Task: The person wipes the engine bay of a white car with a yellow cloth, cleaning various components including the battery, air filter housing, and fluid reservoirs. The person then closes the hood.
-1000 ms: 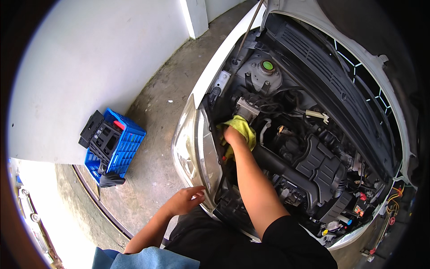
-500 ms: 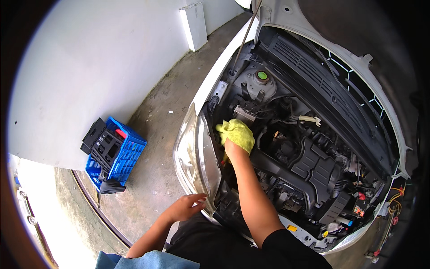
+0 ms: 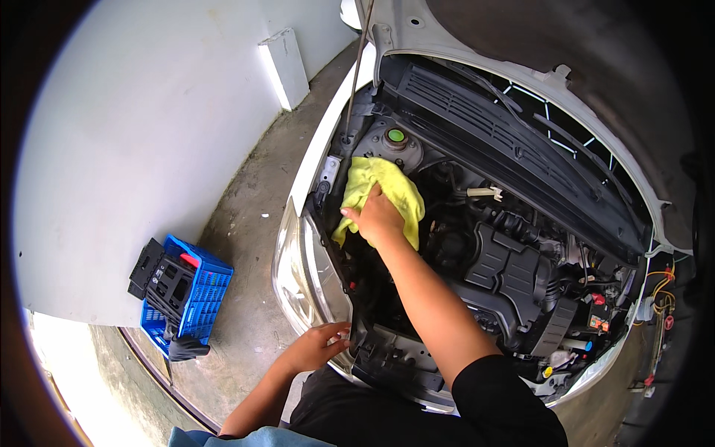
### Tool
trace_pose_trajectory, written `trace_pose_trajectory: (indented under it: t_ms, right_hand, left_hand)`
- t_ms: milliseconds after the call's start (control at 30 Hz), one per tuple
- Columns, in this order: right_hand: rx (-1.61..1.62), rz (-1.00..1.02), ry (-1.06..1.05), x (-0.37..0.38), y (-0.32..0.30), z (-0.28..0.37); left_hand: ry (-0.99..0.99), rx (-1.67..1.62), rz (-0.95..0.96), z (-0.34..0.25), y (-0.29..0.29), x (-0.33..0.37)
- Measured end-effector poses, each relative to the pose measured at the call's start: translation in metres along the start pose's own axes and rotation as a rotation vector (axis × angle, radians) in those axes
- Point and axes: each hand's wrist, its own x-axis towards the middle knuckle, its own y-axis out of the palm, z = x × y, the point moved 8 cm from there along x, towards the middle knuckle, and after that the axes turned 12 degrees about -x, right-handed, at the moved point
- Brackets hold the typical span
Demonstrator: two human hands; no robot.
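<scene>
My right hand (image 3: pixel 380 217) is on a yellow cloth (image 3: pixel 406 195), pinning or gripping it, with the thumb out to the left and a finger pointing forward. The cloth lies spread over parts at the left of the engine bay, just short of a round mount with a green cap (image 3: pixel 395 136); what is beneath it is hidden. My left hand (image 3: pixel 319 347) holds nothing. Its fingers are apart and slightly bent, and they rest at the car's front edge beside the clear headlight (image 3: pixel 302 272).
A thin prop rod (image 3: pixel 360 71) rises by the raised hood (image 3: pixel 521 30). Right of my arm sits a black engine cover (image 3: pixel 500 257). On the floor to the left, a blue plastic crate (image 3: pixel 211 294) holds black cases, near a white wall (image 3: pixel 134 149). Light blue fabric (image 3: pixel 253 438) shows at the lower edge.
The yellow cloth was bunched under my right hand and now lies spread wider, farther into the bay. My left hand stays by the headlight. The whole view has shifted somewhat.
</scene>
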Motion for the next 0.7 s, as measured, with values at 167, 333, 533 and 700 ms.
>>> trace_pose_trajectory:
  t_ms: [167,333,533,700]
  right_hand:
    - [0.209,0.310,0.026,0.049,0.025,-0.035]
    - [0.190,0.374,0.099,0.100,0.037,-0.072]
    - [0.166,0.146,0.173,0.057,0.030,-0.073]
    - [1.000,0.217,0.077,0.015,0.024,-0.121]
  left_hand:
    - [0.071,0.124,0.089,0.001,0.011,0.008]
    - [0.229,0.083,0.033,-0.040,-0.006,0.041]
    - [0.560,0.179,-0.407,-0.100,-0.040,0.188]
    - [0.476,0.974,-0.704,-0.114,-0.033,0.264]
